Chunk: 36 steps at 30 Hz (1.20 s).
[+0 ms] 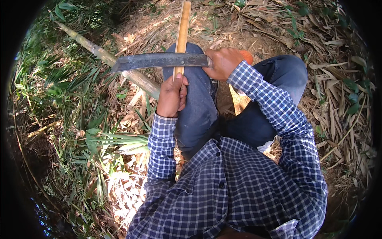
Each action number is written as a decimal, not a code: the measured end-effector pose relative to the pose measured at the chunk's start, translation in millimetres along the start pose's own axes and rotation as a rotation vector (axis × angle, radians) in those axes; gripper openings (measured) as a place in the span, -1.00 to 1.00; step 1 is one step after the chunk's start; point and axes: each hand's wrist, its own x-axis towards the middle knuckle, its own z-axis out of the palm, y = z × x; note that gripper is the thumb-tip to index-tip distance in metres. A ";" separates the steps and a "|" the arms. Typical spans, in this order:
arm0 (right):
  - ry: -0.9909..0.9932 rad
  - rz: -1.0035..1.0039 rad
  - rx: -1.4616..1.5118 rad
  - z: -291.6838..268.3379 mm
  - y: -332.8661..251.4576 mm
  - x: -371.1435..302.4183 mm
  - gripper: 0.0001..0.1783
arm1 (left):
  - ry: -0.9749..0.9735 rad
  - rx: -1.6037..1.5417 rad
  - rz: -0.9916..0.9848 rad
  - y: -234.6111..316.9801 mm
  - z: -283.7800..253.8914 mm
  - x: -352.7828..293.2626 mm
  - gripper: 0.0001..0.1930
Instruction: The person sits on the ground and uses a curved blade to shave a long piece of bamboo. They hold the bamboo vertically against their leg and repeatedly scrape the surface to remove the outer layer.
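My left hand [173, 95] is closed round the near end of a split bamboo strip [182, 34], thumb on top. The strip points away from me, its pale hollow inner face upward, above my left knee. In my right hand [225, 63] is the orange handle of a machete [155, 60]. Its long dark blade, slightly curved, reaches left across the strip and appears to lie on or just over it, a little beyond my left thumb. Whether the edge bites into the bamboo I cannot tell.
A bamboo pole [95, 49] lies slantwise on the ground at the left, its near end beside my left knee. Green leafy plants [91, 139] grow on the left. Dry bamboo leaves [274, 24] litter the brown soil ahead and on the right. My bent knees [286, 71] are close under both hands.
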 end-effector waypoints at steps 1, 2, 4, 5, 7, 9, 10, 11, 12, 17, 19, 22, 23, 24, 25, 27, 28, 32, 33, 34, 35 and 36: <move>-0.048 0.003 -0.017 1.2 -1.1 -0.4 -0.64 | -0.003 -0.004 0.000 -2.0 -1.4 -1.2 -0.70; -0.060 -0.011 -0.025 0.4 -3.3 -2.3 -0.65 | -0.004 -0.008 -0.002 -3.6 -3.1 -1.3 -0.69; -0.084 -0.040 -0.040 -3.2 -8.5 -7.1 -0.68 | 0.013 0.002 0.007 -2.4 -0.4 -1.2 -0.69; -0.034 -0.068 -0.051 -0.8 -3.3 -4.2 -0.69 | 0.022 0.005 0.007 -2.6 1.2 -3.0 -0.70; -0.041 0.009 -0.071 2.0 3.0 4.2 -0.69 | 0.038 -0.004 -0.007 -2.3 0.7 -0.5 -0.70; 0.004 0.021 -0.071 4.5 3.2 9.9 -0.68 | 0.029 -0.022 0.008 -2.3 -2.8 4.7 -0.70; 0.000 -0.005 -0.069 3.8 1.4 6.3 -0.68 | 0.025 -0.021 0.004 -2.9 -2.2 2.8 -0.70; -0.006 -0.026 -0.060 5.6 -2.0 -1.2 -0.67 | 0.023 -0.015 -0.006 -5.7 -2.7 -1.1 -0.70; -0.011 -0.047 -0.051 7.3 -2.5 -5.8 -0.67 | 0.021 -0.009 -0.017 -7.2 -2.7 -2.6 -0.71; 0.066 0.022 -0.085 2.8 7.9 17.2 -0.67 | 0.023 -0.031 0.006 -4.1 -2.8 3.1 -0.70; -0.017 0.013 -0.091 -1.9 0.4 12.1 -0.66 | 0.032 0.007 0.007 -2.6 -0.5 -3.0 -0.71; -0.079 0.009 -0.105 -5.4 -2.8 6.6 -0.66 | 0.025 0.003 0.011 -4.1 -0.2 -2.0 -0.71; -0.079 0.041 -0.106 -8.4 -1.4 14.6 -0.66 | 0.041 -0.001 0.004 -2.2 0.2 -3.5 -0.70; -0.066 0.079 -0.126 -10.7 4.8 22.9 -0.65 | 0.039 -0.007 0.010 -1.3 0.8 -0.4 -0.70; 0.020 0.071 -0.091 -6.5 13.4 24.6 -0.66 | 0.033 -0.011 0.007 -2.5 1.6 0.6 -0.70; -0.023 0.048 -0.094 -7.7 7.3 21.6 -0.66 | 0.022 0.001 0.006 -4.0 -0.5 -1.6 -0.71; -0.044 0.036 -0.095 -8.9 2.6 18.4 -0.67 | 0.017 0.007 0.006 -4.2 -1.4 -3.5 -0.71; -0.089 0.025 -0.138 -10.2 12.5 26.2 -0.67 | 0.021 0.004 0.025 -3.9 -1.4 1.2 -0.71; -0.017 0.110 -0.115 -13.7 15.1 33.8 -0.67 | 0.024 0.006 0.030 -2.3 0.7 0.3 -0.71; -0.002 0.105 -0.112 -10.6 15.3 31.1 -0.68 | 0.031 0.014 0.019 -3.7 1.8 -1.7 -0.71; 0.023 0.092 -0.114 -9.6 13.2 31.1 -0.68 | 0.037 0.023 0.020 -4.8 2.0 -2.0 -0.71; 0.048 0.080 -0.116 -10.5 11.8 31.3 -0.68 | 0.044 0.032 0.022 -5.3 1.7 -2.3 -0.71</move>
